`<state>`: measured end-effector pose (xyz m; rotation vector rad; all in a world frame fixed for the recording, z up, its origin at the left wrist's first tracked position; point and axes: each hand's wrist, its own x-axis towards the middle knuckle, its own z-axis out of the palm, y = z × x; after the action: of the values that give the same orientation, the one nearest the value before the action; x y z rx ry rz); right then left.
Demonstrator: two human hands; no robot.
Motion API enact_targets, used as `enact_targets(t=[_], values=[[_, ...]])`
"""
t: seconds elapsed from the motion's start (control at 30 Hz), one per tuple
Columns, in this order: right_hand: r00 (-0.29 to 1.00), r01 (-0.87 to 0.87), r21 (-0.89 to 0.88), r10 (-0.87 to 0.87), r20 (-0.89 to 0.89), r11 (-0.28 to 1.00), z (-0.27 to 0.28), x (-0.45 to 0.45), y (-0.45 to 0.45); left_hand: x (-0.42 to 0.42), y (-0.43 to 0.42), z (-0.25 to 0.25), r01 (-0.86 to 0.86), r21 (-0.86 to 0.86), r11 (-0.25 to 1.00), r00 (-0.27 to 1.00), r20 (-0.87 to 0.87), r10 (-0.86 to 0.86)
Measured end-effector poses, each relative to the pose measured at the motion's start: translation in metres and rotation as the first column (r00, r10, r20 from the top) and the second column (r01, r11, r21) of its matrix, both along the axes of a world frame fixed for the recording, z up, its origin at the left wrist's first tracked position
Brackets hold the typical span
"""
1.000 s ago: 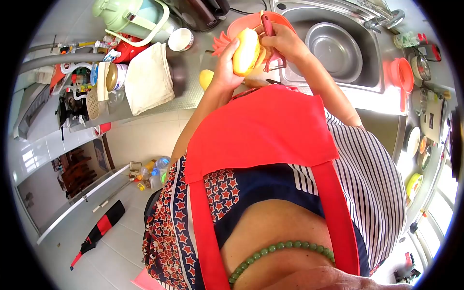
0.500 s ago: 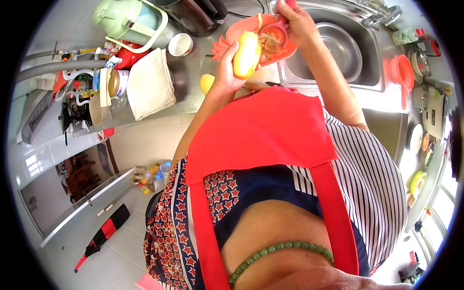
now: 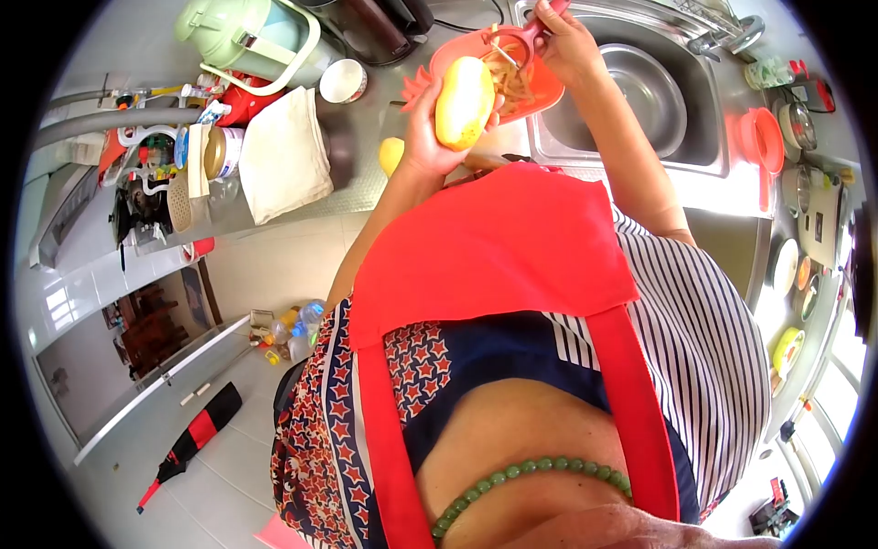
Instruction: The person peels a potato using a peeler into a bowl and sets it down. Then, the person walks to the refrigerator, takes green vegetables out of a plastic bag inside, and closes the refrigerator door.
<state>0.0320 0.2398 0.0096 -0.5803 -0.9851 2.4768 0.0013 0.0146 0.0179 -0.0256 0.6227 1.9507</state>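
My left hand (image 3: 428, 137) is closed around an oblong yellow potato (image 3: 464, 102), largely peeled, with darker specks at its lower end. In my right hand (image 3: 572, 50) is a red Y-shaped peeler (image 3: 519, 38), its head just right of the potato and apart from it. Below both lies an orange-red basin (image 3: 547, 99) with a leaf-shaped end, holding thin brownish-yellow peelings (image 3: 514, 80). A second yellow piece (image 3: 391, 157), apparently another potato, rests on the counter left of my left wrist.
A steel sink (image 3: 640, 101) lies right of the basin, with a red dipper (image 3: 761, 137) beyond it. At left stand a white cup (image 3: 343, 81), a pale green thermos (image 3: 261, 41), a dark kettle (image 3: 366, 27) and a cream cloth (image 3: 285, 160).
My right hand has shifted slightly up and right, drawing the peeler's head up over the peelings. The potato has turned a little in my left hand.
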Motion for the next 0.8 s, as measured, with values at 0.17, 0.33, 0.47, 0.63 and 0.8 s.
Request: enact_targets(t=[0.17,0.33,0.47,0.63,0.8], values=[[0.994,0.087,0.296,-0.103,0.039,0.951,-0.013,0.005,-0.010,-0.010,0.003,-0.016,0.039,0.016,0.999,0.981,0.189,-0.041],[0.976,-0.203,0.169,0.185,0.116,0.964,0.009,0.018,-0.043,-0.007,0.006,-0.014,0.023,-0.133,0.991,0.969,0.249,0.011],[0.956,-0.286,0.367,0.237,0.173,0.885,0.012,0.021,-0.072,-0.011,0.004,-0.023,0.064,-0.079,0.995,0.973,0.228,-0.044],[0.922,-0.378,0.401,0.301,0.242,0.835,0.020,0.024,-0.079,-0.005,0.002,-0.019,0.040,-0.131,0.991,0.972,0.234,-0.008],[0.940,-0.334,0.278,0.295,0.173,0.901,0.012,0.019,-0.076,-0.005,0.003,-0.013,0.039,-0.193,0.980,0.980,0.201,0.000]])
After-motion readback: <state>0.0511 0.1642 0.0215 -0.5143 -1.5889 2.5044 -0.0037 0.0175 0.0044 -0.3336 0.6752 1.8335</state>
